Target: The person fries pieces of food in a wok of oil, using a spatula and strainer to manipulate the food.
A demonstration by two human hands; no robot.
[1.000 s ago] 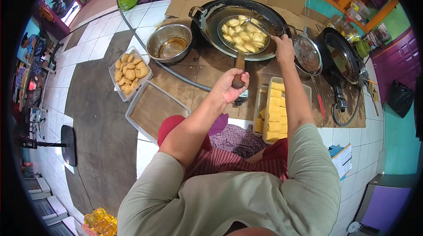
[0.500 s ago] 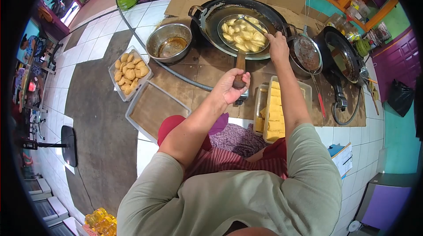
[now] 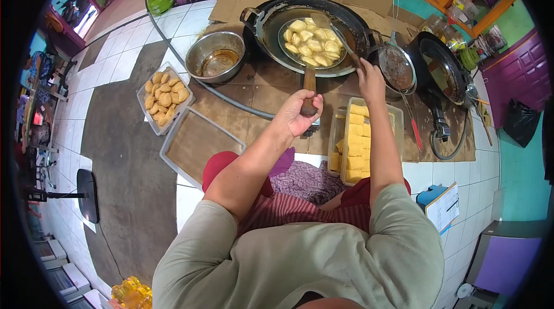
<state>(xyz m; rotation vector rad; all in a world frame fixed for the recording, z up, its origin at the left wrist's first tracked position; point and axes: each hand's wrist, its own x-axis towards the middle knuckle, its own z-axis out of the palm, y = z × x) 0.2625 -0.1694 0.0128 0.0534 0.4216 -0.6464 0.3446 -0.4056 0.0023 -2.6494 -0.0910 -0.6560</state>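
Note:
A wide black wok (image 3: 272, 15) holds oil and a round wire skimmer (image 3: 310, 81) heaped with pale yellow, puffy dough pieces (image 3: 311, 43). My left hand (image 3: 295, 115) is closed round the skimmer's wooden handle, in front of the wok's near rim. In my right hand (image 3: 372, 84) is the handle of a metal spatula (image 3: 344, 43). The spatula's blade reaches over the far side of the dough pieces. Below my right forearm stands a clear plastic box (image 3: 352, 181) of stacked yellow rolls (image 3: 358, 144).
Left of the wok are a steel bowl (image 3: 199, 49), a tub of browned pieces (image 3: 165, 98) and a plastic tray (image 3: 202, 141). A strainer (image 3: 398, 69) and a second wok (image 3: 441, 72) stand at the right. A gas hose (image 3: 231, 100) crosses the cardboard.
The spatula's blade has shifted to the far side of the dough pieces, and my right hand is lower and further right. My left hand still grips the skimmer.

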